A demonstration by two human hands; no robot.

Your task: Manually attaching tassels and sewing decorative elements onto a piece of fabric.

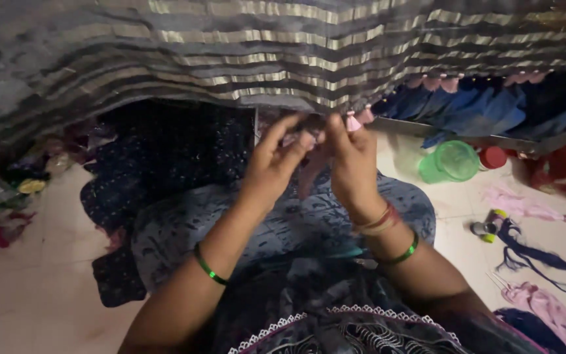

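Pale tiled floor (40,295), dim light, cloth heaped on most sides. Across the far part of the view hangs a grey cloth with gold woven stripes (244,46), its lower edge trimmed on the right with small pink tassels (435,83).

Left hand (271,167): raised to the cloth's edge, thumb and forefinger brought close together at the tips, other fingers loosely curled. They seem to pinch something small at the hem (too blurred to tell thread from fabric). A thin green bangle (209,267) sits on the left forearm.

Right hand (352,164): just beside the left, fingertips nearly touching it, thumb and forefinger closed near a single pink tassel (352,122) at the hem, which shows just above the knuckles. Whether the fingers actually grip the tassel I cannot tell. A green bangle with red and pale bands (388,233) circles the right wrist.

Beneath both hands, on the lap: a dark blue-grey patterned garment with white lace trim (309,321).

Right side, on the floor: a green translucent plastic cup (452,161) lying on its side, a red round lid (492,157) just beside it, and a small spool with a yellow-green end (489,227) nearer. Dark blue threads (532,255) and pink threads (545,305) trail near the spool. Far right, blue folded cloth (479,108) under the striped edge.

Left side: dark dotted fabric (165,151), assorted scraps beyond.
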